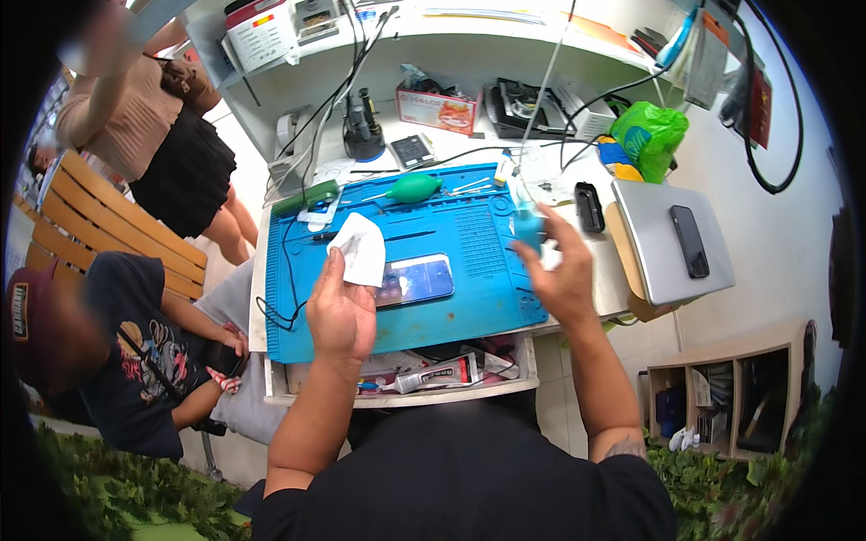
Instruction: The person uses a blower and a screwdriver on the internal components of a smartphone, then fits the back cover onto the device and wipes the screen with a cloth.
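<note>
My left hand (341, 316) pinches a white tissue or cloth (361, 242) above the left part of a phone (419, 278), which lies lit on the blue work mat (478, 305). At the mat's right, my right hand (559, 270) has its thumb and fingers around a blurred teal bottle (528, 225). A green air blower (413, 188) lies near the back of the mat, with thin tools and a cable around it.
An open drawer (401, 397) holds tubes and small items. A laptop (654, 239) with a phone (690, 243) sits right; a green bag (648, 135) and boxes stand behind. At left, a seated person (135, 361) and a standing person (171, 135) are beside a wooden bench (126, 234).
</note>
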Demonstrator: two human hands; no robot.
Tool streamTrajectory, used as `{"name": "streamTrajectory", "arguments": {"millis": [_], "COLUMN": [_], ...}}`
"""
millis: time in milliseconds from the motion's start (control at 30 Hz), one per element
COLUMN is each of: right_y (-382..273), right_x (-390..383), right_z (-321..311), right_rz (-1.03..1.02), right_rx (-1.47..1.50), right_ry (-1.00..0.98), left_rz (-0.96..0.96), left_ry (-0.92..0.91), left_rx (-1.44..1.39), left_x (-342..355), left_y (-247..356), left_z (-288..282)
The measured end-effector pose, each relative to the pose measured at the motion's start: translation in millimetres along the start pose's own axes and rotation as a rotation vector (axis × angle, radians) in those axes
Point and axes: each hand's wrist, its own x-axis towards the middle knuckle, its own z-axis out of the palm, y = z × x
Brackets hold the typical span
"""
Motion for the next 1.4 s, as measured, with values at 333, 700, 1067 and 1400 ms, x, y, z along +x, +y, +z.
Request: {"name": "streamTrajectory", "arguments": {"millis": [333, 700, 1067, 1400], "right_y": [87.0, 91.3, 4.9, -17.6], "right_x": [-50.6, -87.8, -97.4, -54.6], "right_z": [-38.9, -31.8, -13.0, 21.9], "right_rz": [0.251, 0.157, -0.384, -0.375], "right_rx": [-0.271, -0.120, 0.035, 0.202], "right_ry": [0.222, 0.389, 0.220, 0.013], "left_rz": [0.295, 0.271, 0.296, 0.285], "left_ry": [-0.357, -0.600, -0.844, -0.897], "left_rx": [1.477, 2.241, 1.987, 1.904], "left_x": [-10.7, -21.1, -32.5, -17.6], "left_y": [27.9, 1.8, -47.4, -58.1], "left_z": [-52.4, -48.0, -7.2, 0.3]}}
